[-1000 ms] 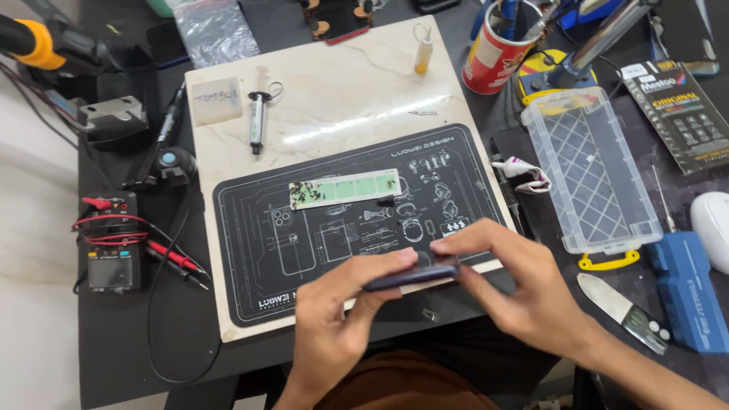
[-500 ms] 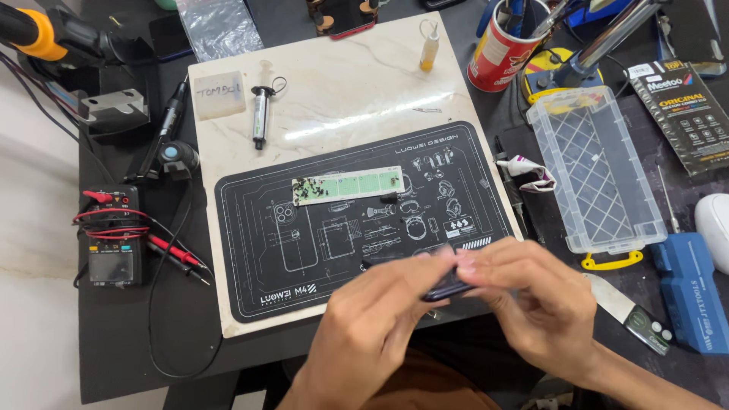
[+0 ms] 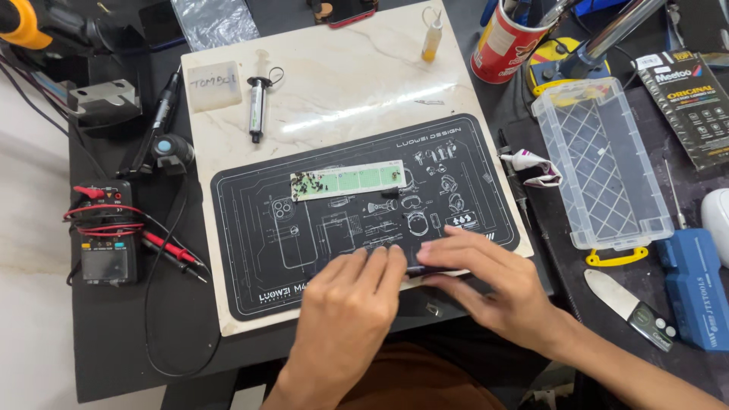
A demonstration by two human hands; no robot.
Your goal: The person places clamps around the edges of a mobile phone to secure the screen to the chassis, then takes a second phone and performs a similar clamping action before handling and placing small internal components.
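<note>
My left hand [image 3: 345, 304] and right hand [image 3: 493, 281] press nearly flat, fingers [image 3: 380, 262] barely curled, on one dark phone [image 3: 425, 269] at the black mat's [image 3: 250, 228] front edge; one green strip [image 3: 349, 182] lies beyond.

A black workbench [image 3: 129, 334] fills most of the view, its top matte and dark. A pale marble-patterned board [image 3: 342, 83] lies across its middle, catching a bright streak of overhead light (the glare runs diagonally over the stone). Along the left edge, a strip of light, off-white floor [image 3: 30, 304] shows beside the bench. No walls or windows are visible.
</note>
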